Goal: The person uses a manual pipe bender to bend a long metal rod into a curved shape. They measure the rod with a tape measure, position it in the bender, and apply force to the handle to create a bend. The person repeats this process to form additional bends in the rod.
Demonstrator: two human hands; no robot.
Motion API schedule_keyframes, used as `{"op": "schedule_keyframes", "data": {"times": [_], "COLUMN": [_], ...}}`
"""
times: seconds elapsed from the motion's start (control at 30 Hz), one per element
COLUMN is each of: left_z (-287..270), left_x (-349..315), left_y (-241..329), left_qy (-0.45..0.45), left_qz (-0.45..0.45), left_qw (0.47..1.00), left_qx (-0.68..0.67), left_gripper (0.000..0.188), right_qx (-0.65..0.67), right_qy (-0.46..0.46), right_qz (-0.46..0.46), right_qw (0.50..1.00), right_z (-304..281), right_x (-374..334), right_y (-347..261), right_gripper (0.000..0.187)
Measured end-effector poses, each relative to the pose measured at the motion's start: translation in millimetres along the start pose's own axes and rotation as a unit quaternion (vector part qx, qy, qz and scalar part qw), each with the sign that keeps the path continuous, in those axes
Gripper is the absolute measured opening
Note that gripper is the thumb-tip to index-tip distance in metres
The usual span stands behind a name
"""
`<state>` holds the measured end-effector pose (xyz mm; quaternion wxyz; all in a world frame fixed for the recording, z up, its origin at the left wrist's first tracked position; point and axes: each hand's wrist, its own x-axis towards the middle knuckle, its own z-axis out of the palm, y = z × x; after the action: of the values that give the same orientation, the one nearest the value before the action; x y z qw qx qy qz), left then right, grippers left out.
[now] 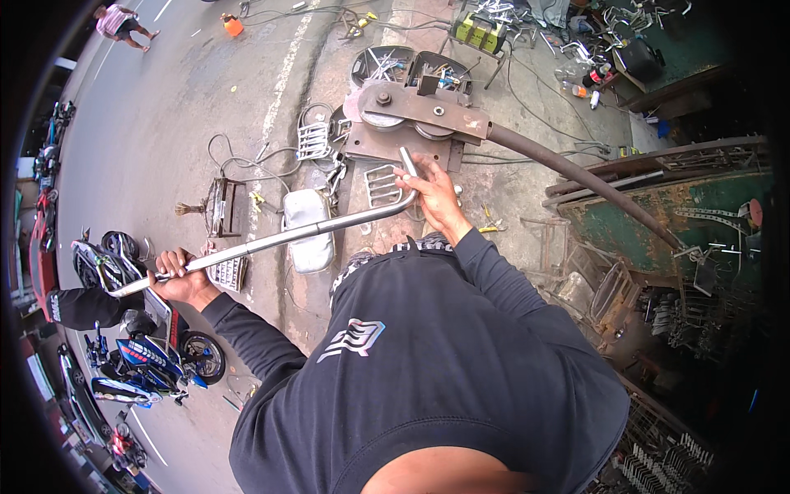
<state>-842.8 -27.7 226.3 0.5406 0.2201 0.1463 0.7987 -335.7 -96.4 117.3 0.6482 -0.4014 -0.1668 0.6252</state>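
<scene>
The tube (304, 233), bright metal with a bend near its right end, slants across in front of the person, held by both hands. The left hand (183, 280) is closed around it close to its far left end, fingers curled over the upper side and the palm below; a short length sticks out past that hand to the left. From there the tube runs up to the right, crossing above the silver tank (309, 257) in the view and well apart from the torso. The right hand (436, 198) grips it at the bend, thumb and fingers about the short arm, whose tip points away from the person, past the fingers. That tip overlaps the near edge of the bender's base plate (368, 146) in the view; whether they touch, I cannot tell. Just beyond stands the bender (420, 105), with round dies under a flat bar, and its long lever (588, 179) reaches off to the right, apart from the right hand. A small wire rack (381, 187) lies on the ground near that hand, to its left. Beyond the bender sit two toolboxes (384, 64) full of tools. Below the left hand in the view stands a blue motorcycle (152, 362).
</scene>
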Motion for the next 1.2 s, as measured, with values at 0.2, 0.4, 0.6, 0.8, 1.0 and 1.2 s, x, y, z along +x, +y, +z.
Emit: {"op": "schedule_keyframes", "data": {"times": [0.2, 0.4, 0.6, 0.8, 1.0, 1.2], "left_z": [-28, -6, 29, -15, -95, -143], "left_x": [-74, -133, -154, -147, -75, 113], "left_y": [17, 18, -27, -19, -26, -108], "left_qy": [0.058, 0.237, 0.154, -0.034, 0.33, 0.368], "left_qz": [0.049, 0.146, 0.179, 0.051, 0.078, 0.004], "left_qw": [0.995, 0.957, 0.966, 0.993, 0.923, 0.903], "left_qx": [-0.06, -0.086, -0.108, -0.1, 0.18, 0.22], "left_gripper": [0.04, 0.042, 0.042, 0.041, 0.051, 0.043], "right_qx": [-0.203, -0.444, -0.482, -0.193, -0.208, -0.141], "right_qy": [-0.128, -0.244, -0.217, -0.184, -0.137, 0.001], "right_qz": [-0.068, -0.328, -0.366, 0.219, 0.296, 0.176], "right_qw": [0.969, 0.797, 0.766, 0.938, 0.922, 0.974], "right_z": [-1, 24, 39, -8, -34, -24], "right_x": [22, 70, 118, 69, 63, 80], "right_y": [-55, -147, -174, -111, -33, 0], "right_gripper": [0.034, 0.042, 0.036, 0.045, 0.038, 0.031]}}
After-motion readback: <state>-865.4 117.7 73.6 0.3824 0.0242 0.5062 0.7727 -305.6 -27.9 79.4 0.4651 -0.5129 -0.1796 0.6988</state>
